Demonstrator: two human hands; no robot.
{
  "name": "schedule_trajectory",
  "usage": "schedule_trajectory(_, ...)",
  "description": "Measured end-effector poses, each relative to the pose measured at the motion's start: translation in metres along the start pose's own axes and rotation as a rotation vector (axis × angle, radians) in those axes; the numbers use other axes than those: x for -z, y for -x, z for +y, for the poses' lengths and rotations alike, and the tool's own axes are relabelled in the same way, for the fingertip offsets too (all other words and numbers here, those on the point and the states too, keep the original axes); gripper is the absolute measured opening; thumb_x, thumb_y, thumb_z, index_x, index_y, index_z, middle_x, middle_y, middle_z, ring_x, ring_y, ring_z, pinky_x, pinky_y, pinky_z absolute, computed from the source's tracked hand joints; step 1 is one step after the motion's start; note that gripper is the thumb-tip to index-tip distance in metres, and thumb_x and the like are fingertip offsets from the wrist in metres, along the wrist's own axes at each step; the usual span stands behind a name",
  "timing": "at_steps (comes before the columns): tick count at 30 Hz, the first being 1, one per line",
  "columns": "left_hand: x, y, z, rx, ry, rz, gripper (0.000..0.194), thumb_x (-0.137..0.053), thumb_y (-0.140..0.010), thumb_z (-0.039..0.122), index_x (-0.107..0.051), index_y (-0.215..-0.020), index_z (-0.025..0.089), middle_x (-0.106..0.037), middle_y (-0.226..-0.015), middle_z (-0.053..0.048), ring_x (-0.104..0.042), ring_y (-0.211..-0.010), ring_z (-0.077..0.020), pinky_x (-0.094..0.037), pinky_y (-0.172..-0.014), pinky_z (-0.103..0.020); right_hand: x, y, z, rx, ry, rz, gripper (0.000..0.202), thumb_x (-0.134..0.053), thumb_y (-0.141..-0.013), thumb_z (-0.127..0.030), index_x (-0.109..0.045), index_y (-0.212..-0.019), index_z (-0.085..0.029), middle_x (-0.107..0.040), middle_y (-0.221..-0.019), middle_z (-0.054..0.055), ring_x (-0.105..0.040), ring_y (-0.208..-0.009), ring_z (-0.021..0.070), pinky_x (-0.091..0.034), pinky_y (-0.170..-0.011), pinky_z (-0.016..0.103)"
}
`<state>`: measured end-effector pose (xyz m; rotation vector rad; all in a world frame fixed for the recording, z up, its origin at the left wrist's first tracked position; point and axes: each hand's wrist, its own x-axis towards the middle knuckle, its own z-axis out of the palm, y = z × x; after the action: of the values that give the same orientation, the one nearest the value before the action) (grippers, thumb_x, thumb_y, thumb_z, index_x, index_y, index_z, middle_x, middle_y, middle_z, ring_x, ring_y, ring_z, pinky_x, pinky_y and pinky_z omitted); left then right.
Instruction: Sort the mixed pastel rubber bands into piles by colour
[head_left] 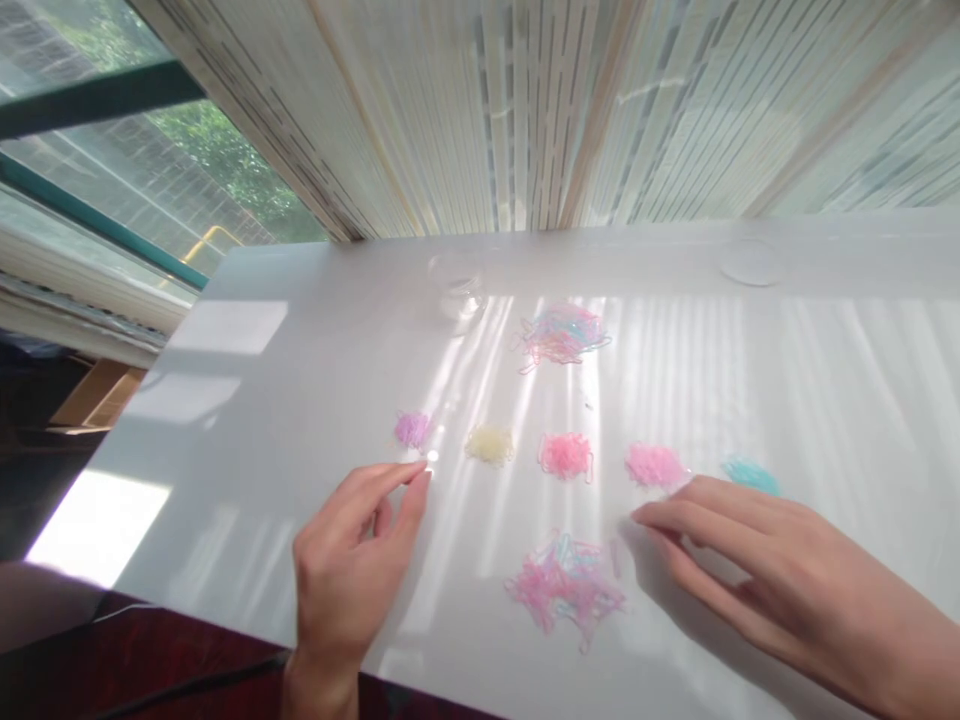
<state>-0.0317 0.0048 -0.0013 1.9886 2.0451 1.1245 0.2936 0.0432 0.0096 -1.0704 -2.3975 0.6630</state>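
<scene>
My left hand (360,550) is over the left part of the white table, thumb and forefinger pinched together just below a small purple pile (412,429). Anything between those fingertips is too small to make out. My right hand (780,570) comes in from the right, fingers drawn together at the lower edge of a pink pile (654,464); what they hold, if anything, is hidden. Between the hands are a pale yellow pile (490,444) and a coral pile (566,455). Nearer me lies a mixed pile (566,590) of thin pastel loops resembling small rubber bands.
A turquoise pile (752,475) is partly behind my right hand. Farther back are another mixed pile of loops (564,335), a clear container (459,295) and a clear round lid (751,264). Striped curtains (525,120) hang behind the table (247,440).
</scene>
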Motion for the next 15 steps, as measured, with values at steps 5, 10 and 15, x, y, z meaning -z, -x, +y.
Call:
schedule_trajectory(5,-0.017,0.011,0.034,-0.313,0.236,-0.325,0.012,-0.068,-0.097,0.014,-0.074,-0.105,0.021,-0.076,-0.091,-0.002,-0.066,-0.071,-0.0117,-0.054,-0.063,-0.022,0.015,-0.002,-0.005,-0.061,0.028,-0.199,0.02,-0.049,-0.105,-0.02,-0.066,-0.095,-0.021,-0.059,-0.074,0.001,-0.056,-0.064,0.0158,-0.043,-0.058,0.029)
schedule_trajectory(10,-0.032,0.009,0.055,-0.437,0.227,-0.429,0.015,-0.064,-0.1,0.016,-0.073,-0.111,0.02,-0.076,-0.095,-0.005,-0.067,-0.079,-0.0181,-0.055,-0.071,-0.032,0.012,-0.004,-0.011,-0.094,-0.043,-0.281,0.015,-0.055,-0.101,-0.018,-0.07,-0.106,-0.02,-0.065,-0.088,0.003,-0.062,-0.077,0.0167,-0.048,-0.066,0.028)
schedule_trajectory(15,-0.035,0.011,0.053,-0.449,0.235,-0.464,0.015,-0.062,-0.101,0.015,-0.071,-0.113,0.02,-0.075,-0.095,-0.004,-0.067,-0.082,-0.0187,-0.053,-0.075,-0.034,-0.001,-0.007,-0.015,-0.045,-0.049,-0.327,0.013,-0.059,-0.1,-0.013,-0.071,-0.1,-0.018,-0.064,-0.094,0.005,-0.062,-0.081,0.0178,-0.05,-0.071,0.029)
